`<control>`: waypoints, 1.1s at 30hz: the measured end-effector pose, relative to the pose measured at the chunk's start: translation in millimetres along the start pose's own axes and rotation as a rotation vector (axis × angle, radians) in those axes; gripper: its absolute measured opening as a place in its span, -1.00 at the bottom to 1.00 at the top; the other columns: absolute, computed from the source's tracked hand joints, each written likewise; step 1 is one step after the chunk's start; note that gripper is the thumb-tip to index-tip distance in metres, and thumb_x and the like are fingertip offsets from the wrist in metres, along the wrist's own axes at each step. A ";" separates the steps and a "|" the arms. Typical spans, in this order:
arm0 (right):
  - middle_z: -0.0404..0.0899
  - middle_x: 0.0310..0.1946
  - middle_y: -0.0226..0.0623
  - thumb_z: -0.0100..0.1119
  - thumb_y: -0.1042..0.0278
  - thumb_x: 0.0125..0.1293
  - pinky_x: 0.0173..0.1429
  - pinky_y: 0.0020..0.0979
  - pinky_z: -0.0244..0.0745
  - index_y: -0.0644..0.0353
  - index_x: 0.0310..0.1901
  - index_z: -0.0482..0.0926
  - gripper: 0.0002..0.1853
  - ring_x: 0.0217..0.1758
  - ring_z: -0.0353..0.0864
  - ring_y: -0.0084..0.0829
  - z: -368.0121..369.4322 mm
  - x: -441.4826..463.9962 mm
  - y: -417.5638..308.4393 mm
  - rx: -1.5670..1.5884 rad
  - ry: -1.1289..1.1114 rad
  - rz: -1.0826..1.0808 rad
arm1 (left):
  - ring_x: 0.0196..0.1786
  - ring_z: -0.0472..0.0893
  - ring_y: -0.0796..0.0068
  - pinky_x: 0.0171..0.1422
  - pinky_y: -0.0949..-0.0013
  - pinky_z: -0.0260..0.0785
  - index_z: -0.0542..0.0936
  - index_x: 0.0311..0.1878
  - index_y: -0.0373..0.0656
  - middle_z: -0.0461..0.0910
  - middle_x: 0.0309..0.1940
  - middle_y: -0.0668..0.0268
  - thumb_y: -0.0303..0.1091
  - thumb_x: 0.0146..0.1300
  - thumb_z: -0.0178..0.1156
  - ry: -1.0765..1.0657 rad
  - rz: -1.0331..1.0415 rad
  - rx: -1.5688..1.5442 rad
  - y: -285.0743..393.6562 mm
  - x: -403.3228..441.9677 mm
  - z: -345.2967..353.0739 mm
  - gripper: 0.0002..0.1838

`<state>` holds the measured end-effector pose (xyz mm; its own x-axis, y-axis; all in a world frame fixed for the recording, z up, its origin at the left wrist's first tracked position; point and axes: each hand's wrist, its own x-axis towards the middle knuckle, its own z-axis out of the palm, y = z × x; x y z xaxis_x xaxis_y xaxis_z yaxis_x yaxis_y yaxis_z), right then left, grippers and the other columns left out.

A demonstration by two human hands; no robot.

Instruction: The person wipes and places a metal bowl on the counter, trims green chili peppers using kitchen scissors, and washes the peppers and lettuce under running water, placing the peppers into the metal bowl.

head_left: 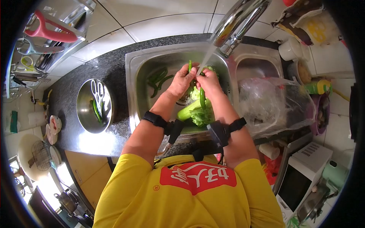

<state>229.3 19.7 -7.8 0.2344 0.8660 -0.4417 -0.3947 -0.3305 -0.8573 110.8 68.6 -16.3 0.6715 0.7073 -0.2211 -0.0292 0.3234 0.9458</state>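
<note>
It looks like rinsing, so turn the long green pepper (202, 98) slowly under the water (207, 59) to wet every side, with a soft but sure grip. It hangs over the leafy greens (201, 116) in the sink (131, 87). The right hand (211, 81) has its fingers pinched on this pepper's top. Just beside it, the left hand (182, 81) is curled round another green pepper (190, 65), its end poking up. Farthest back is the tap (237, 24).

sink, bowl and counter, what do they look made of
Sink: satin metal, likely stainless steel, from its grey, soft sheen.
Bowl: shinier metal, probably steel, with bright reflections.
Counter: polished stone or a lookalike, dark, speckled, with strong glare.
</note>
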 end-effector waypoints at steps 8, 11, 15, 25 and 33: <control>0.47 -0.54 -0.35 0.02 0.25 0.28 -0.69 -0.51 0.19 0.20 -0.25 0.48 -0.81 -0.76 0.31 -0.57 1.9 8.7 1.6 -0.100 0.023 0.014 | -0.34 0.45 0.61 -0.31 0.47 0.31 0.39 0.02 -0.12 0.46 -0.34 0.41 -0.14 0.30 -0.02 0.078 -0.125 -0.215 2.6 -8.0 0.8 -0.67; 0.40 -0.62 -0.38 -0.06 0.10 0.31 -0.71 -0.51 0.16 0.22 -0.30 0.47 -0.69 -0.78 0.25 -0.57 12.7 8.9 0.7 -0.141 0.072 0.086 | -0.39 0.45 0.60 -0.38 0.48 0.30 0.40 0.01 -0.11 0.46 -0.40 0.41 -0.13 0.27 0.03 0.049 -0.055 -0.200 -19.7 -4.2 2.0 -0.66; 0.35 -0.61 -0.41 -0.14 0.03 0.34 -0.70 -0.51 0.14 0.22 -0.28 0.46 -0.63 -0.76 0.20 -0.59 13.5 8.7 -6.4 -0.241 -0.002 0.136 | -0.41 0.46 0.54 -0.38 0.42 0.35 0.43 -0.04 -0.10 0.46 -0.43 0.38 -0.24 0.27 0.04 0.026 -0.077 -0.507 -20.4 -8.2 0.9 -0.75; 0.31 -0.52 -0.47 0.04 0.27 0.28 -0.63 -0.61 0.12 0.24 -0.25 0.42 -0.81 -0.64 0.25 -0.67 -16.0 -3.1 -6.1 -0.031 -0.298 0.166 | -0.45 0.39 0.57 -0.32 0.38 0.35 0.48 -0.27 -0.12 0.45 -0.47 0.45 -0.21 0.27 0.04 0.074 -0.126 -0.692 -39.7 10.5 1.9 -0.81; 0.29 -0.78 -0.44 -0.09 0.03 0.32 -0.72 -0.55 0.12 0.22 -0.39 0.44 -0.62 -0.82 0.17 -0.61 0.6 7.4 -0.6 -0.182 0.153 0.054 | -0.28 0.49 0.36 -0.18 0.25 0.38 0.44 -0.15 -0.20 0.48 -0.33 0.29 -0.30 0.29 0.00 0.073 -0.094 -0.812 -21.8 12.9 -5.3 -0.82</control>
<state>230.7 26.6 -10.4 0.3548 0.7825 -0.5116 -0.2470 -0.4493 -0.8586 116.1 74.0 -41.0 0.6487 0.6848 -0.3319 -0.5214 0.7177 0.4617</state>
